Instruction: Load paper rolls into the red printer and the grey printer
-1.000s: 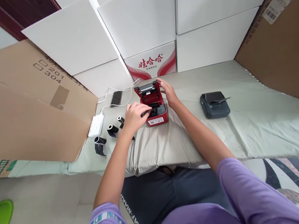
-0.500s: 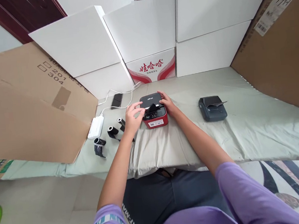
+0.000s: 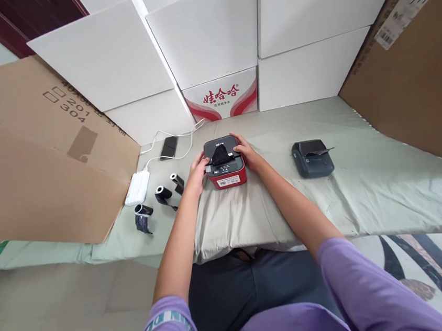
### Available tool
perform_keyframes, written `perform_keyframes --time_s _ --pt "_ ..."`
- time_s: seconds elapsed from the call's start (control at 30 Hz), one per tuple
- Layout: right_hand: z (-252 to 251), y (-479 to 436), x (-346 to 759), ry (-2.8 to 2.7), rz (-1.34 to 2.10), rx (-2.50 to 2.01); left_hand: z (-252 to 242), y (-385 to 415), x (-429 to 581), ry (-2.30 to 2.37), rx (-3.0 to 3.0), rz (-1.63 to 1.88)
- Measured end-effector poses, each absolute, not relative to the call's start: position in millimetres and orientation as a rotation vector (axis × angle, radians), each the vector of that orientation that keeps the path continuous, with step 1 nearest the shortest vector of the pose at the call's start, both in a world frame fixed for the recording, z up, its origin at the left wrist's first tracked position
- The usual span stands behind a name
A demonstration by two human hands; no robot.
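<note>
A red-and-black label printer (image 3: 226,179) stands on the cloth-covered surface in front of me. From the slot in its top sticks a piece of black strip (image 3: 220,154), leaning over the dark lid. My left hand (image 3: 197,174) grips the printer's left side, its thumb at the upper edge. Around the right side and far corner, my right hand (image 3: 246,152) is closed, with the thumb resting on the lid. Both palms face inward, and some fingers are hidden behind the casing.
Left of the printer lie black rolls (image 3: 163,192), a white power strip (image 3: 137,188) and a dark phone-like slab (image 3: 169,147) beside a white cable. A second, dark printer (image 3: 312,159) sits to the right. White boxes (image 3: 207,35) line the back; cardboard panels (image 3: 47,162) flank both sides.
My left hand has moved from the black strip at the slot down to the printer's left side. The strip now stands up over the lid. My right hand keeps its hold.
</note>
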State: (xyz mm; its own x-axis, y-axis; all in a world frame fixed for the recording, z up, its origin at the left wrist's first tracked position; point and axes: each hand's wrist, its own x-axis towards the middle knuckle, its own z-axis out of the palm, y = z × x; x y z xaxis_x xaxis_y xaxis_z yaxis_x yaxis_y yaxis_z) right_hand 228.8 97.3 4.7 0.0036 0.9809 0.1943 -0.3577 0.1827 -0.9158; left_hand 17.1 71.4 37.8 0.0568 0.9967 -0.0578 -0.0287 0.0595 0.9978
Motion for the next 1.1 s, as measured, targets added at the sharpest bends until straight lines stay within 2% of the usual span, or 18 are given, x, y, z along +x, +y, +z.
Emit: perform_keyframes --time_s 0.87,1.1 --pt "6.0 92.2 230.8 -1.043 1.291 -0.763 43.6 56.7 25.2 1.099 0.976 1.218" --pt "7.4 84.2 227.5 -1.068 1.206 -0.812 39.1 56.8 25.2 1.121 0.936 1.238"
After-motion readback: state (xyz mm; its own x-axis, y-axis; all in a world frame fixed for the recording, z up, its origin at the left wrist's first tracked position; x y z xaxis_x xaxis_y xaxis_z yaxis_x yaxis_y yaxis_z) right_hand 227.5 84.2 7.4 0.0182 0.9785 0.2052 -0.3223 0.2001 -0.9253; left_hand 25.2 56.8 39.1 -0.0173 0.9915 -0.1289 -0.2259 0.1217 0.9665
